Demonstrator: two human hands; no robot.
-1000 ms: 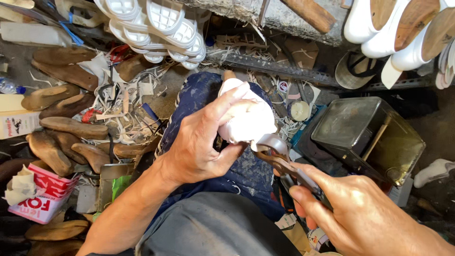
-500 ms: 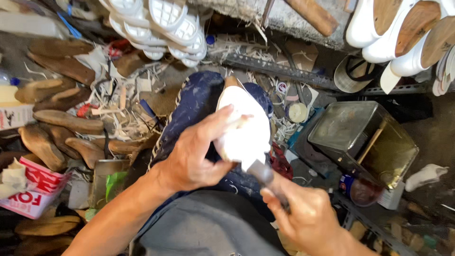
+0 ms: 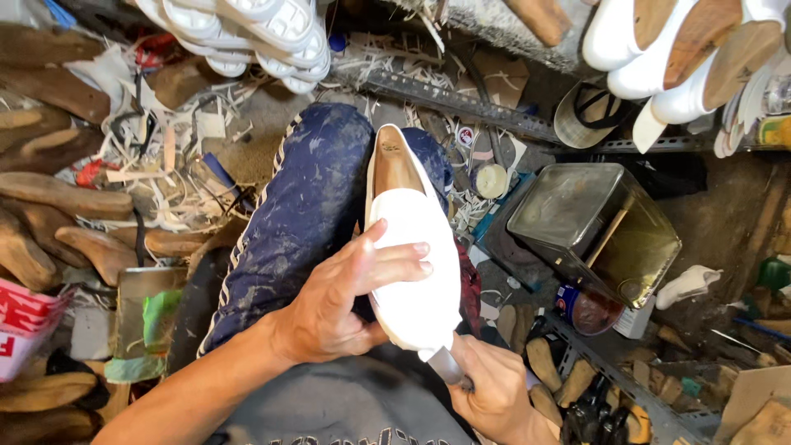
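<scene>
The white slip-on shoe (image 3: 416, 264) lies lengthwise on the person's lap, over the blue paint-flecked trouser leg (image 3: 305, 206), stretched on a wooden last whose tan top shows at the far end. The left hand (image 3: 346, 301) wraps the shoe from the left, fingers (image 3: 404, 257) curled across its white upper and thumb underneath, gripping it firmly. The right hand (image 3: 494, 387) sits just below the shoe's near end, closed around a metal tool (image 3: 445, 365) whose tip touches the shoe's edge; it looks like a blade or pincers, though most of it is hidden in the fist. To the right of the shoe stands a square metal tin (image 3: 593, 227), well apart. To the left of the shoe, wooden lasts (image 3: 66, 198) lie among pale offcuts. Above the shoe hang white soles (image 3: 247, 33).
</scene>
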